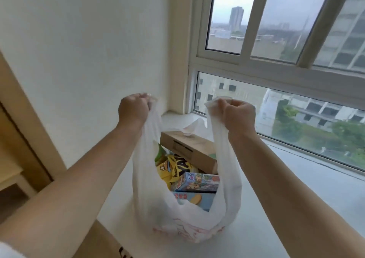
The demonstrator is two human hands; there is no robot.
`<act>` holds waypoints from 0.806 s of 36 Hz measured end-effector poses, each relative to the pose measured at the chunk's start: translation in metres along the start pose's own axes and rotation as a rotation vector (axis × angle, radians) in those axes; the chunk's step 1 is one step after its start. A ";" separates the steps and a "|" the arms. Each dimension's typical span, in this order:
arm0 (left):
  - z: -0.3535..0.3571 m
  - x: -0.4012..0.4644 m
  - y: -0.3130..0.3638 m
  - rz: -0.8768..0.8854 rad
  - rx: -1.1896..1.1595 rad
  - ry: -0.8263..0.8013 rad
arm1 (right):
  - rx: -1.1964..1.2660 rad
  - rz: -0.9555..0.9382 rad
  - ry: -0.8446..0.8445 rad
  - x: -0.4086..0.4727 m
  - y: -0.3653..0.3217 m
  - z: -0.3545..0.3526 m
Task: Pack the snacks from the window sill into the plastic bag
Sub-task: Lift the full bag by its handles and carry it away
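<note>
A white plastic bag (189, 220) stands on the white window sill (276, 208), its mouth pulled wide. My left hand (134, 107) is shut on the bag's left handle and my right hand (237, 113) is shut on the right handle, both held up above the bag. Inside the bag lie a yellow snack packet (173, 169), a green packet (160, 155), a colourful printed box (197, 182), a light blue biscuit box (195, 199) and a long brown cardboard box (189, 149) that sticks out at the back.
A white wall (88, 50) rises on the left and meets the window (276, 60) at the corner behind the bag. A wooden door frame and furniture (17, 159) stand at the left edge. A cardboard box (102, 244) sits below the sill's front edge.
</note>
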State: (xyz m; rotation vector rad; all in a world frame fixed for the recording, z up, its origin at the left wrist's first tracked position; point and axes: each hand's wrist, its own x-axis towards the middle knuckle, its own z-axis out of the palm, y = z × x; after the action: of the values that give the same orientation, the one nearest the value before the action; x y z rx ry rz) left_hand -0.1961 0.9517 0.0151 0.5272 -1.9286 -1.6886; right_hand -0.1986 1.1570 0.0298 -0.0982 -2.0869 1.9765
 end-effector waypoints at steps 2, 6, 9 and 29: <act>-0.025 -0.008 -0.003 0.045 0.045 0.070 | 0.053 0.011 -0.056 -0.011 -0.001 0.017; -0.076 -0.021 -0.008 0.136 0.072 0.192 | 0.145 0.045 -0.187 -0.043 -0.008 0.053; -0.122 -0.024 -0.008 0.189 0.071 0.289 | 0.176 0.070 -0.286 -0.067 -0.018 0.086; -0.441 -0.071 -0.088 0.055 0.487 0.730 | -0.093 0.137 -0.826 -0.275 0.002 0.350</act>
State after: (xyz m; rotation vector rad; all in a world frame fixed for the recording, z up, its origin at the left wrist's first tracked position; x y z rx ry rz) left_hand 0.1260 0.6350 -0.0414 1.0804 -1.7370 -0.7901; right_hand -0.0171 0.7544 -0.0243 0.6893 -2.7000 2.2378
